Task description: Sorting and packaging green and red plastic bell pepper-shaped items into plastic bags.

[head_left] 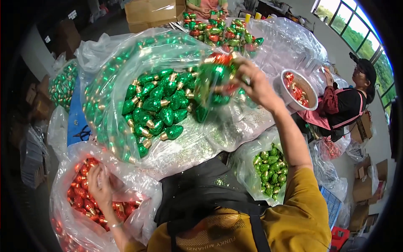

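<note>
My right hand (254, 84) grips a clear plastic container of red and green glitter bulb ornaments (217, 77), tilted and blurred by motion, above the table. Below and left of it, green glitter bulb ornaments with gold caps (161, 103) spill from a large clear plastic bag (111, 84). My left hand (100, 185) reaches over red bulb ornaments (82, 195) in an open plastic bag (140, 185) at the lower left. Its fingers are loosely bent and apart, with no bulb visible between them. Lighter green bulb ornaments (270, 170) fill another bag right of my lap.
Filled clear containers of mixed bulbs (222, 31) stand at the far side, before another person (205, 5). A white bowl of red bulbs (299, 90) sits at the right edge, near a seated co-worker (346, 98). Scissors (82, 134) lie at left. A cardboard box (153, 14) stands behind.
</note>
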A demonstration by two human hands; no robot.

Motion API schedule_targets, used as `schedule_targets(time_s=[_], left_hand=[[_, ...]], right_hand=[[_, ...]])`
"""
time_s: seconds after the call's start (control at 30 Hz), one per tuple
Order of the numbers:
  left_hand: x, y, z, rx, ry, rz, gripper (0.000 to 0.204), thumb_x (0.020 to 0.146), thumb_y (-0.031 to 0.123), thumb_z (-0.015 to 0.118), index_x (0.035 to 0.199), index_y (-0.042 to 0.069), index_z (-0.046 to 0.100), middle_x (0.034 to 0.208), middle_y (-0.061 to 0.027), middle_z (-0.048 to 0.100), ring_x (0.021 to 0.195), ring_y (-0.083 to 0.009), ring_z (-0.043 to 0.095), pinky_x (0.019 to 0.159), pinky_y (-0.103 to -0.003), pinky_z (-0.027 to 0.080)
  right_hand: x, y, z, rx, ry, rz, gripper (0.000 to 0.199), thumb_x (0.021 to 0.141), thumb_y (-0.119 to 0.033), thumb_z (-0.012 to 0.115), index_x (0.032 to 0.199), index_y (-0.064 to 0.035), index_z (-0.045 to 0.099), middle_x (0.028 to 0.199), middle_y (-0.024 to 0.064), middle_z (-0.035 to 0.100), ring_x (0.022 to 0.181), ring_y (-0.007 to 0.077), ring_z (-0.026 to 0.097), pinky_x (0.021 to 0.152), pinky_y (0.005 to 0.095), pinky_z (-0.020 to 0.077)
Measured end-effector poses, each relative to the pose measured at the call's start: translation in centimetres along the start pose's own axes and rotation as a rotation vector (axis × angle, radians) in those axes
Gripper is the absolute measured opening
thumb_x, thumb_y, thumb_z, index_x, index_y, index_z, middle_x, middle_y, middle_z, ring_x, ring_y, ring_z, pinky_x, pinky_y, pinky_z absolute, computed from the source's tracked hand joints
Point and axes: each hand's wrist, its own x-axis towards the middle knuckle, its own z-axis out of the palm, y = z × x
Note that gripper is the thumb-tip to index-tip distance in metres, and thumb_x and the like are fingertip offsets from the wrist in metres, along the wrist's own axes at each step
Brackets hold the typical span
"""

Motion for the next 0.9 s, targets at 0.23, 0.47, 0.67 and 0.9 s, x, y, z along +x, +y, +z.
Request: schedule_targets(time_s=[0.23, 0.47, 0.67, 0.9], left_hand=[[-6.2, -7.7, -2.9, 0.187, -0.103, -0.382, 0.020, 0.088, 0.013, 0.056, 0.092, -0.006, 0.061, 0.093, -0.0167, 0.060, 0.091, -0.0258, 0.056, 0.084, -0.035, 0.043], [-12.3, -17.8, -1.2, 0.143, -0.030, -0.435, 0.023, 0.088, 0.013, 0.054, 0.098, -0.007, 0.056, 0.092, -0.0175, 0.057, 0.085, -0.0266, 0.054, 0.081, -0.036, 0.043], [-9.4, -14.8, 0.5, 0.926, -0.287, -0.197, 0.028, 0.088, 0.013, 0.053, 0.107, -0.007, 0.053, 0.102, -0.0198, 0.056, 0.091, -0.0286, 0.055, 0.083, -0.037, 0.043], [-13.6, -21.3, -4.2, 0.463, -0.193, -0.595, 0.042, 0.086, 0.013, 0.057, 0.123, -0.005, 0.047, 0.124, -0.0204, 0.050, 0.112, -0.0316, 0.050, 0.094, -0.039, 0.040]], right_hand=[[5.0, 10.1, -1.8, -0.419, 0.305, -0.208, 0.015, 0.079, -0.006, 0.065, 0.086, 0.0003, 0.052, 0.116, 0.0167, 0.054, 0.105, 0.0357, 0.054, 0.086, 0.0398, 0.0441], [9.4, 18.6, -1.1, -0.448, 0.375, -0.010, 0.015, 0.079, -0.008, 0.064, 0.086, 0.0004, 0.054, 0.113, 0.0180, 0.054, 0.101, 0.0374, 0.053, 0.083, 0.0411, 0.0435], [13.3, 28.6, 2.7, -0.722, 0.282, 0.151, 0.026, 0.073, -0.022, 0.068, 0.093, -0.0064, 0.060, 0.104, 0.0160, 0.055, 0.100, 0.0360, 0.053, 0.081, 0.0455, 0.0438], [17.2, 35.6, 8.4, -0.783, 0.165, 0.350, 0.028, 0.076, -0.028, 0.065, 0.096, -0.0095, 0.062, 0.111, 0.0135, 0.052, 0.106, 0.0342, 0.051, 0.080, 0.0486, 0.0447]])
